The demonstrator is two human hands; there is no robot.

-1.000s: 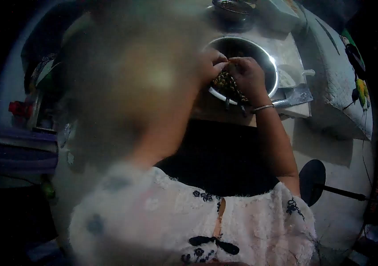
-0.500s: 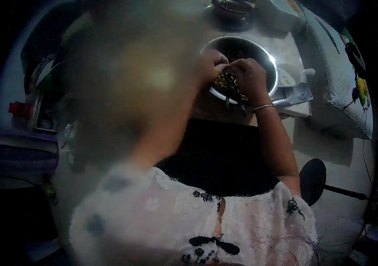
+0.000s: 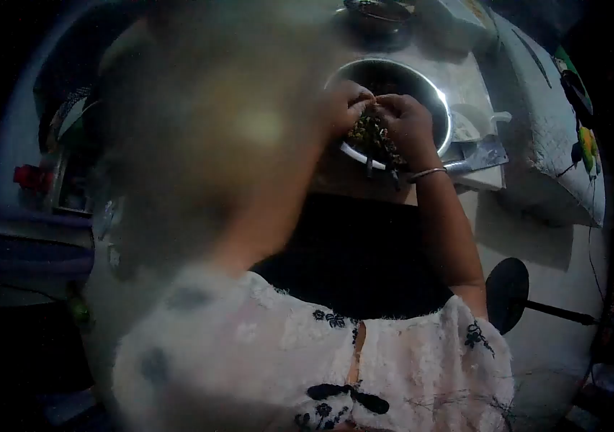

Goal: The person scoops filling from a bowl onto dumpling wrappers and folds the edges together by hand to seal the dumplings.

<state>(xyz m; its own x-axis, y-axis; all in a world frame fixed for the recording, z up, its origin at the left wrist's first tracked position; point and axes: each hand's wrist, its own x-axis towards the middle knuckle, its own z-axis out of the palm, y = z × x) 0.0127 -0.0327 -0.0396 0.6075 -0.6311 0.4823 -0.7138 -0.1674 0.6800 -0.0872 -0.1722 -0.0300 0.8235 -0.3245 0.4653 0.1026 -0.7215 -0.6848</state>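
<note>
A round metal bowl (image 3: 445,129) with a shiny rim holds a heap of small green and pale pieces (image 3: 373,137). Over the bowl, the fingertips of both hands meet in a pinch. My left hand (image 3: 345,108) is closed at the bowl's left side, its thumb and forefinger pressed together. My right hand (image 3: 408,124), with a bangle at the wrist, is closed too and touches the left fingertips. Whatever is between the fingers is too small to name.
A flat metal blade (image 3: 481,156) lies right of the bowl, near a pale plastic bag or dish (image 3: 465,124). Behind stands a dark pot (image 3: 379,25). A black round disc on a rod (image 3: 507,295) is at the right. A blurry patch covers the left centre.
Both hands stay over the bowl with their fingertips together; the fingers have shifted only slightly. The bowl has not moved.
</note>
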